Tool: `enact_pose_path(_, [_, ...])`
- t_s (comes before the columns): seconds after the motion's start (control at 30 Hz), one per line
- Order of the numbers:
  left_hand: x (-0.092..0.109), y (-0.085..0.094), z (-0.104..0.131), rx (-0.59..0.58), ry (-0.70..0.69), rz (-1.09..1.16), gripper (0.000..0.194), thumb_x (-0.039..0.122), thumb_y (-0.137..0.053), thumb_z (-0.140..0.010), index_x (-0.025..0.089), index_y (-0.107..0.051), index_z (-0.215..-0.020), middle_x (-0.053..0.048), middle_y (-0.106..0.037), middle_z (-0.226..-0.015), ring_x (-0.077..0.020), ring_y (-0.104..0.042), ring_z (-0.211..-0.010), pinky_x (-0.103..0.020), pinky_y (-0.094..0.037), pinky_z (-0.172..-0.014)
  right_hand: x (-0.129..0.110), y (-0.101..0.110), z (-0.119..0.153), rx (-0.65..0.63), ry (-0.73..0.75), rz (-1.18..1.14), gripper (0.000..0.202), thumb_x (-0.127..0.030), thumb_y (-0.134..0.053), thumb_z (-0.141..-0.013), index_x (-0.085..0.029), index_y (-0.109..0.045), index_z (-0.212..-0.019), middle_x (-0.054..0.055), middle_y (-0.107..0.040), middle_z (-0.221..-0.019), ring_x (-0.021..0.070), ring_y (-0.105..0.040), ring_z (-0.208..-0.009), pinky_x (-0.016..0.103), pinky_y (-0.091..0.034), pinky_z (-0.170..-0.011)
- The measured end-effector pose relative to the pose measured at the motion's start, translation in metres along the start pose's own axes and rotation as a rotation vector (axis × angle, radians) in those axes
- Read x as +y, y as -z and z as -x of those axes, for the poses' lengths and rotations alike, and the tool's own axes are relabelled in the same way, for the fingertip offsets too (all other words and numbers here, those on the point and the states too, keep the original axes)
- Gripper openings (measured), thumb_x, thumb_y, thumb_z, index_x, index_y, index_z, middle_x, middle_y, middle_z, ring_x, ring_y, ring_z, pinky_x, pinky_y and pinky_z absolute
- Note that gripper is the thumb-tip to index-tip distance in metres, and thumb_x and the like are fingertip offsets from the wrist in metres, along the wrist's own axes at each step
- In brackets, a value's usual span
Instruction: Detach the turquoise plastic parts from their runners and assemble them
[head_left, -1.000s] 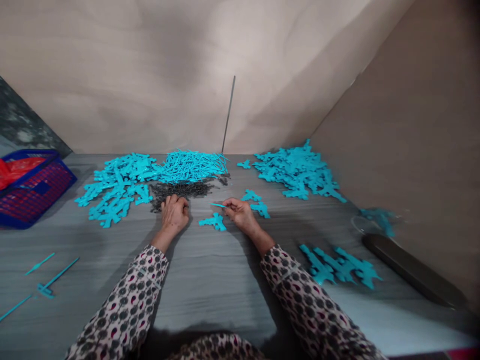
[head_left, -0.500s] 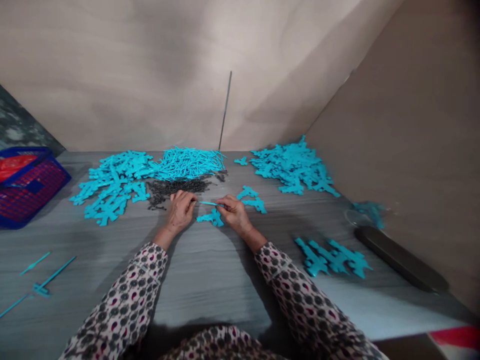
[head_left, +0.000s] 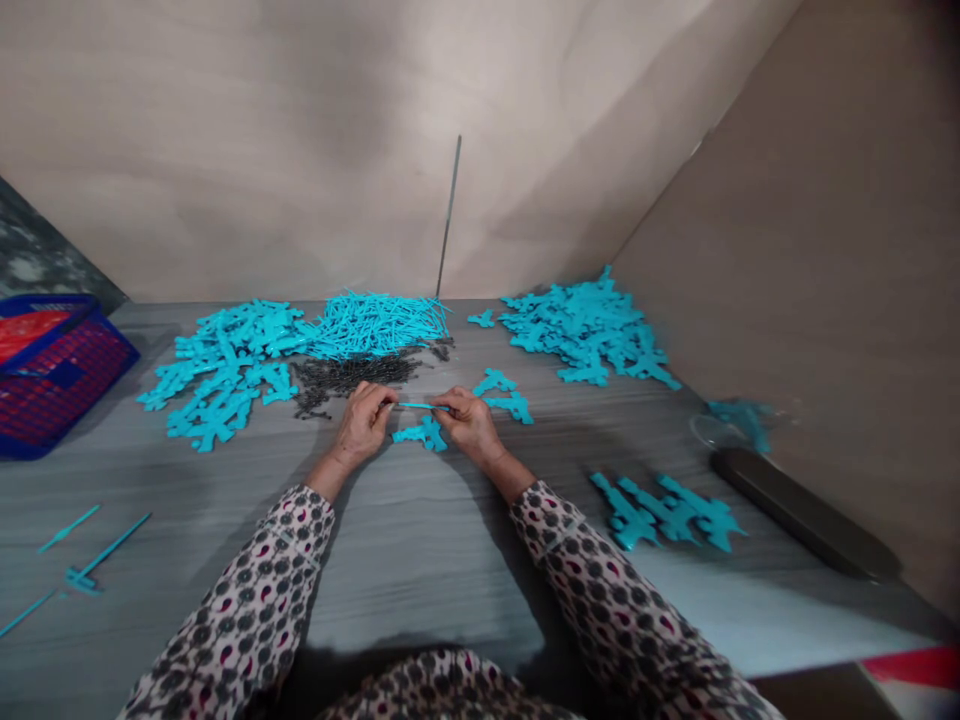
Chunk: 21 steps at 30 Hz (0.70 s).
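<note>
A thin turquoise plastic stick is stretched level between my two hands. My left hand pinches its left end, and the fingers of my right hand are closed on its right end. Just below the stick, a turquoise branched flat piece lies on the table, close to my right fingertips. Two similar pieces rest beyond my right hand. Behind my left hand is a heap of small dark pins, with a pile of turquoise sticks farther back.
Piles of turquoise flat pieces lie at the back left and back right. A blue basket stands at the left edge. Several loose parts lie front left. At right are turquoise assemblies and a dark elongated object.
The stick now lies more level, and its left end meets my left fingers. Both hands have stayed in nearly the same place.
</note>
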<state>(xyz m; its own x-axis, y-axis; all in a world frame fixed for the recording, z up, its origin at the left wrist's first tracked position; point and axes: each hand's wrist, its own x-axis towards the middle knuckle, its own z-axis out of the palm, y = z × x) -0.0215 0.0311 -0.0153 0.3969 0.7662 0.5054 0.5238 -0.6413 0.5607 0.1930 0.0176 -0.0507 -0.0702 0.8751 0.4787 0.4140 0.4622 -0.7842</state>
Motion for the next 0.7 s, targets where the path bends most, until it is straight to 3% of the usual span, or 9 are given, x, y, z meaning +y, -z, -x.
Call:
enact_pose_path(0.2, [0.0,-0.003,0.0,-0.018,0.013,0.068,0.013,0.014,-0.05,-0.085,0.018,-0.062,-0.084,-0.004,-0.06,-0.076,-0.0193,-0.051,-0.075,-0.03,-0.04,-0.07,0.001,-0.001,0.001,0.006,0.015,-0.015,0.018,-0.012,-0.06,-0.078,-0.02,-0.076,-0.083,0.001,-0.053,-0.065,0.0154,-0.052,-0.064,0.027,-0.04,-0.06])
enact_pose_path(0.4, [0.0,-0.012,0.0,0.058,0.173,0.317,0.012,0.015,-0.053,-0.079,0.017,-0.065,-0.083,-0.004,-0.065,-0.08,-0.0167,-0.058,-0.074,-0.026,-0.044,-0.067,-0.003,0.001,0.001,0.008,0.031,-0.049,0.015,-0.015,-0.06,-0.081,-0.02,-0.074,-0.081,0.001,-0.052,-0.065,0.0151,-0.052,-0.063,0.027,-0.04,-0.059])
enact_pose_path(0.7, [0.001,-0.015,-0.003,0.061,0.407,0.613,0.016,0.021,-0.067,-0.067,0.016,-0.065,-0.082,-0.002,-0.067,-0.075,-0.0159,-0.062,-0.073,-0.026,-0.048,-0.069,-0.01,0.003,0.002,0.015,0.071,0.003,0.016,-0.011,-0.056,-0.079,-0.019,-0.07,-0.08,0.002,-0.056,-0.071,0.0151,-0.053,-0.066,0.026,-0.039,-0.059])
